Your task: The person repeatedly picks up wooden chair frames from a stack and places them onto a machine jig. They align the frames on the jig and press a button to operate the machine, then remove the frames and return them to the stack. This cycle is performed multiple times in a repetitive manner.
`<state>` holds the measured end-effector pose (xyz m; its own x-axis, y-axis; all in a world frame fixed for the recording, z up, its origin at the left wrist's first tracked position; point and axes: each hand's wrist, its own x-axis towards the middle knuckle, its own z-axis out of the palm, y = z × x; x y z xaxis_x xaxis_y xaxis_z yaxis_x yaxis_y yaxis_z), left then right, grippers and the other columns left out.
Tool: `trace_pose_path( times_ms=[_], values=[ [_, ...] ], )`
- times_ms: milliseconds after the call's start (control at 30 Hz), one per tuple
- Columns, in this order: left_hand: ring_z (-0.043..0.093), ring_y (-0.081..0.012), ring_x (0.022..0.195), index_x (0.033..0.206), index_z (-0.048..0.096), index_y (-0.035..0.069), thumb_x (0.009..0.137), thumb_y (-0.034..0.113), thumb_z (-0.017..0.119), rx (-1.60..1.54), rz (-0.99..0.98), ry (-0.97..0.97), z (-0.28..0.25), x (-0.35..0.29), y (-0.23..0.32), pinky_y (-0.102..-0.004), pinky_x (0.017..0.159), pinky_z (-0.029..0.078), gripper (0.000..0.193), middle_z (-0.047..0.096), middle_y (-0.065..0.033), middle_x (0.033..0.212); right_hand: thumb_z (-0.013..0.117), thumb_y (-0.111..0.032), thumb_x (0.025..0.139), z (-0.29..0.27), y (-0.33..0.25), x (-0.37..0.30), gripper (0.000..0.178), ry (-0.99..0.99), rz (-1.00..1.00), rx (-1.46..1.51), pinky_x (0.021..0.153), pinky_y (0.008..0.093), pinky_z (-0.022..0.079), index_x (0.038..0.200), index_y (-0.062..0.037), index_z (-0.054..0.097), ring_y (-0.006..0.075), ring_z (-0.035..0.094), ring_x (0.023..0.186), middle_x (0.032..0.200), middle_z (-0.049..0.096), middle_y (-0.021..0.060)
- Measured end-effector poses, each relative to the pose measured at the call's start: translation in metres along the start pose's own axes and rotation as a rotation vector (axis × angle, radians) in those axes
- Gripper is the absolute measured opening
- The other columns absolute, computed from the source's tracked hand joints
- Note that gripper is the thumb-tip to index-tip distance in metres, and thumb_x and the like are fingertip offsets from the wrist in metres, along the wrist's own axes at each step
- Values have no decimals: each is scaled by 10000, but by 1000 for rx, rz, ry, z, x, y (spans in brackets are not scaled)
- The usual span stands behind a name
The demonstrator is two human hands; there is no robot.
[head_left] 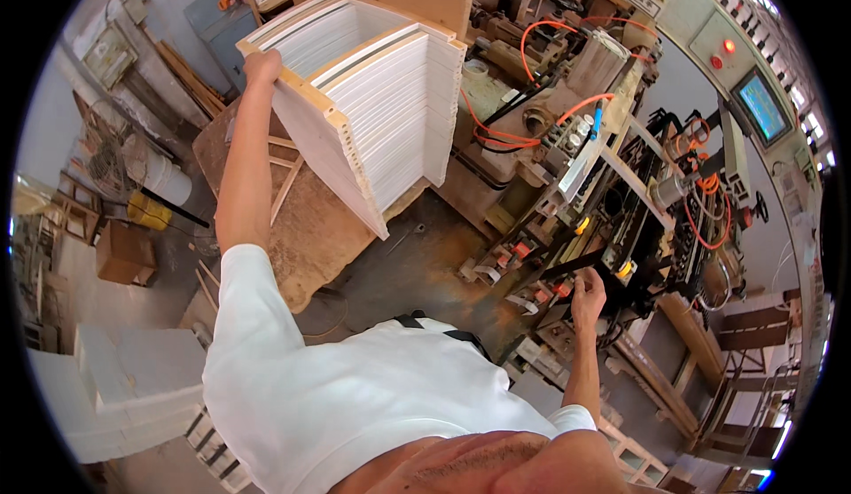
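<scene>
Upright on a worn brown board table (pixel 332 250) stands a stack of white wooden frames (pixel 390 113) with bare wood ends and a row of holes along the edges. My left hand (pixel 263 67) reaches up to its near left corner, fingers closed over the top edge of the outermost piece. On the other side, my right hand (pixel 588 297) is held low in front of the machine (pixel 620 193), beside its black rails and yellow knobs. The fingers there are curled together, and anything between them is too small or hidden to make out.
Orange air hoses (pixel 581 104) loop over the machine. A control panel with a lit screen (pixel 761 106) stands at the far right. White panels (pixel 137 374) are piled at lower left, near a cardboard box (pixel 124 253) and a white bucket (pixel 167 182). Long timbers (pixel 656 379) lie at lower right.
</scene>
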<state>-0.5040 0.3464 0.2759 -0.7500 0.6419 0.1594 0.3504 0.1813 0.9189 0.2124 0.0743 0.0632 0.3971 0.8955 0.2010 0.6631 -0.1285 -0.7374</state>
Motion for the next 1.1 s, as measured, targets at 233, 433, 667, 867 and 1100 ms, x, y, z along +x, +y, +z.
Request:
trace_pose_path(
  times_ms=[233, 433, 667, 867, 1100],
  values=[
    [580, -385, 1131, 1176, 555, -134, 786, 157, 539, 237, 117, -90, -9, -18, 17, -381, 927, 463, 488, 564, -314, 1224, 669, -119, 842, 27, 15, -38, 367, -48, 111, 49, 803, 364, 499, 1168, 36, 605, 275, 639, 921, 1040, 663, 173],
    [570, -377, 1147, 1200, 543, -128, 779, 179, 551, 206, 136, -39, 0, -12, 10, -382, 945, 455, 522, 562, -306, 1233, 670, -142, 838, 37, 34, -90, 379, -190, 157, 33, 803, 364, 499, 1178, 13, 606, 270, 640, 924, 1102, 650, 155],
    [547, -368, 1185, 1260, 534, -72, 818, 299, 557, 307, 114, 86, 5, -13, 3, -403, 990, 432, 578, 539, -294, 1278, 654, -112, 823, -23, 67, -165, 372, -75, 139, -11, 809, 377, 494, 1166, 21, 601, 303, 621, 907, 1087, 630, 182],
    [606, -370, 972, 1073, 595, -85, 939, 240, 522, -69, 869, 423, -1, -204, 51, -447, 865, 477, 359, 620, -254, 1091, 669, -85, 796, -134, 77, -239, 382, 163, 302, -159, 795, 368, 486, 1162, -14, 591, 311, 601, 880, 1014, 625, 170],
    [612, -215, 943, 1067, 589, -28, 955, 153, 488, -615, 583, -971, 92, -582, 30, -323, 865, 513, 235, 621, -108, 1051, 698, -68, 786, -300, 23, -336, 379, 638, 141, -485, 877, 403, 474, 1150, -46, 595, 342, 586, 1045, 1135, 614, 161]
  ],
)
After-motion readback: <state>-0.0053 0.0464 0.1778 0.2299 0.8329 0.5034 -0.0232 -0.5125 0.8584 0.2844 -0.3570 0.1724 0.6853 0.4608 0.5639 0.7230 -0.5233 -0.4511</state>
